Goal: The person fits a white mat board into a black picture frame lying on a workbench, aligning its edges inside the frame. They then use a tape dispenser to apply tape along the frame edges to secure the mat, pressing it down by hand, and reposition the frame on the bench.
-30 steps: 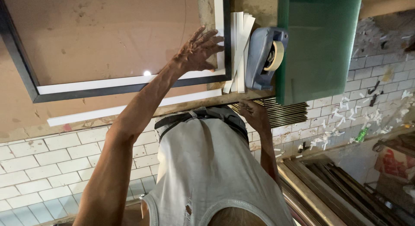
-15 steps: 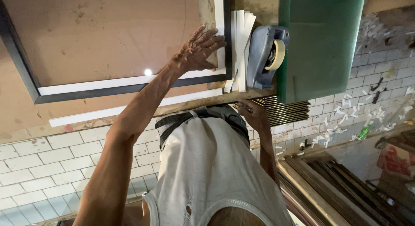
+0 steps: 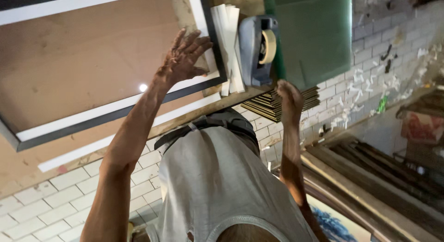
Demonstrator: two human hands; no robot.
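Two hands are at work on the surface [image 3: 231, 101]. Your left hand [image 3: 182, 59] lies open, fingers spread, flat on the corner of the black picture frame [image 3: 215, 47] near the surface's edge. Your right hand [image 3: 289, 96] rests at that edge just below the grey tape dispenser [image 3: 256, 50]; you cannot tell its grip. White strips [image 3: 229, 47] lie between frame and dispenser.

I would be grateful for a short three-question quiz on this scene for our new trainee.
1. True or false: the left hand lies spread open on the black picture frame.
2. What stands between the white paper strips and the green sheet? A) a hammer B) a grey tape dispenser C) a bottle
3. Fill in: the right hand is at the table's ____, beside the stacked dark mouldings.
Key: 1 true; 2 B; 3 edge.
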